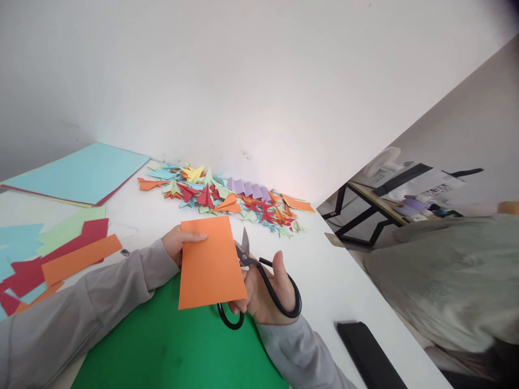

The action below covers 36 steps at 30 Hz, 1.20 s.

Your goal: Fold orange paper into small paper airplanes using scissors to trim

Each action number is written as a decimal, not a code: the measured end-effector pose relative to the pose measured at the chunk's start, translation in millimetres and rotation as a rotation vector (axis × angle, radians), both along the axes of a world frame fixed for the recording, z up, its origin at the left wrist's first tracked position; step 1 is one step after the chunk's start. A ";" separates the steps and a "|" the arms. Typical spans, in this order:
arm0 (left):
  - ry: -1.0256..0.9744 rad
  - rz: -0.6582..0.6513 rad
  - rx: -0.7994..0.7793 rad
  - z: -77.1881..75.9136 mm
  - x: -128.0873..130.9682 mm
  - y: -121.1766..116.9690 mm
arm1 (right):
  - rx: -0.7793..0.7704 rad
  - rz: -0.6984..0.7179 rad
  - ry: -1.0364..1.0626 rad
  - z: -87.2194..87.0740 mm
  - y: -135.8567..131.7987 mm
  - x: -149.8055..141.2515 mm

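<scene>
An orange sheet of paper (211,265) is pinched at its upper left edge by my left hand (178,244), thumb on top. My right hand (267,289) holds scissors (247,256) with black handles; their blades are spread at the sheet's right edge. One blade points up beside the paper, while the other is partly hidden behind it. The lower handle loop shows below the sheet. Under both hands lies a green sheet (174,346) on the white table (320,286).
Folded paper pieces (206,194) in several colours are heaped along the wall. At left lie coloured scraps (81,259) and large blue sheets (81,170). A black phone-like slab (368,354) lies at right. Beyond the table edge is another person's clothed body (441,275) and a second desk (375,200).
</scene>
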<state>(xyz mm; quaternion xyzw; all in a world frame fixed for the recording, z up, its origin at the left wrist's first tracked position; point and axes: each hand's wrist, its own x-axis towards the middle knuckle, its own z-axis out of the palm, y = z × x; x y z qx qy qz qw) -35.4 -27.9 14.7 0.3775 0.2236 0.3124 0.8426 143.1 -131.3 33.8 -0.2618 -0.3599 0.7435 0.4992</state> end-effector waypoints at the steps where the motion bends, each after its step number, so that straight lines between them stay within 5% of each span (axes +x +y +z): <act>1: 0.024 0.008 -0.015 0.0 -0.6 0.5 | 0.007 0.002 0.000 1.7 0.0 0.3; 17: 0.061 -0.075 -0.064 2.2 3.8 -6.5 | -0.091 0.016 0.042 2.9 -1.1 -3.0; 26: 0.121 0.049 -0.125 4.9 4.6 -6.6 | -0.123 -0.086 0.011 4.0 -0.5 -0.4; 36: 0.023 -0.061 -0.094 -4.3 7.7 -9.5 | -0.134 -0.094 0.007 7.8 -3.7 -4.1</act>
